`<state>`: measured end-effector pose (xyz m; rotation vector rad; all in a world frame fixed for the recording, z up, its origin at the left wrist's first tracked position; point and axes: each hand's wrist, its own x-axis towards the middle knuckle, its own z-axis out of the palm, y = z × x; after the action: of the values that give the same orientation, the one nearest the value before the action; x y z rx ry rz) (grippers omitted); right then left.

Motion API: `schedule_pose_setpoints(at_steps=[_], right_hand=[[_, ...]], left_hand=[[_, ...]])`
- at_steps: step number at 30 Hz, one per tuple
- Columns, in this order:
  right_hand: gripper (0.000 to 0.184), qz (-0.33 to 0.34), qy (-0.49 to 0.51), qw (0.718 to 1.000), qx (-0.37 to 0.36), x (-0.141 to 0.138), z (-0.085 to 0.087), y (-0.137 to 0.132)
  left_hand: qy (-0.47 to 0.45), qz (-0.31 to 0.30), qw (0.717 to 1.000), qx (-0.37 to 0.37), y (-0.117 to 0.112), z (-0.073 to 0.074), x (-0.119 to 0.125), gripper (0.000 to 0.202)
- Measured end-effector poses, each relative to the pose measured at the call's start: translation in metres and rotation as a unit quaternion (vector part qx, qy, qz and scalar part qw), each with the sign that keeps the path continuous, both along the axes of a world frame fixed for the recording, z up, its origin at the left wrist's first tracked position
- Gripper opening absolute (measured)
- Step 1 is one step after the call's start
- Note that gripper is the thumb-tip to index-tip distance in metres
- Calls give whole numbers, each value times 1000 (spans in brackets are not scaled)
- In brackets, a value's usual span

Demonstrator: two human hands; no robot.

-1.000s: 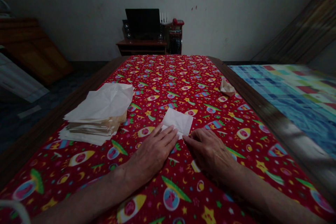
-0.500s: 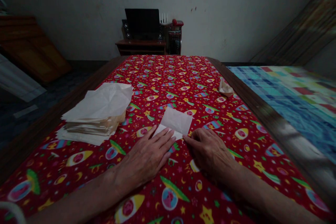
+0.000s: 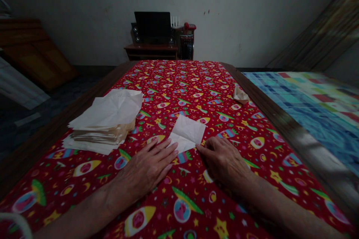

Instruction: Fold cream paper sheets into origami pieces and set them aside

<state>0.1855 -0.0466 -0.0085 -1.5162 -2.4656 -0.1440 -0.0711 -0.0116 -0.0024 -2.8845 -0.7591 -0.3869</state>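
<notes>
A small sheet of white paper (image 3: 190, 129), creased and partly folded along its near side, lies on the red patterned tablecloth (image 3: 193, 183) in front of me. Flat and with fingers stretched out, my left hand (image 3: 150, 162) rests at the paper's near left edge, fingertips touching it. My right hand (image 3: 223, 155) is curled, its thumb and forefinger closed at the paper's right corner. Left of my hands sits a thick stack of creased paper sheets (image 3: 112, 110), white on top with brownish edges below.
A small folded paper piece (image 3: 240, 95) stands at the right side of the tablecloth. Dark wooden table edges (image 3: 273, 119) run along both sides. Beyond the far end are a black monitor (image 3: 153, 26) and speakers on a stand. A bed with a checked cover (image 3: 303, 108) lies to the right.
My left hand has slid left and toward me along the paper, uncovering more of its folded near side. My right hand has stayed at the corner.
</notes>
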Motion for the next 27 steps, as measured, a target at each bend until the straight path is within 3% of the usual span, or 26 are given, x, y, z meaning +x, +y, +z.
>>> schedule_pose_setpoints(at_steps=[5, 11, 14, 17, 21, 25, 27], right_hand=[[27, 7, 22, 1000, 20, 0, 0, -1], [26, 54, 148, 987, 33, 7, 2, 3], [30, 7, 162, 984, 80, 12, 7, 21], [31, -83, 173, 981, 30, 16, 11, 47], [33, -74, 206, 974, -53, 18, 15, 74], [32, -63, 293, 945, -133, 17, 16, 71], [29, -69, 310, 938, -137, 17, 16, 61]], left_hand=[[0, 1, 1000, -17, 0, 1, -7, 33], [-26, -8, 999, -38, 5, 0, -8, 32], [-40, -19, 998, -49, 8, -1, -7, 30], [-50, -24, 997, -59, 10, -1, -6, 31], [-58, -12, 995, -75, 11, -2, -6, 32], [-73, -10, 994, -78, 14, -2, -6, 30], [-84, -20, 994, -71, 19, -1, -4, 28]])
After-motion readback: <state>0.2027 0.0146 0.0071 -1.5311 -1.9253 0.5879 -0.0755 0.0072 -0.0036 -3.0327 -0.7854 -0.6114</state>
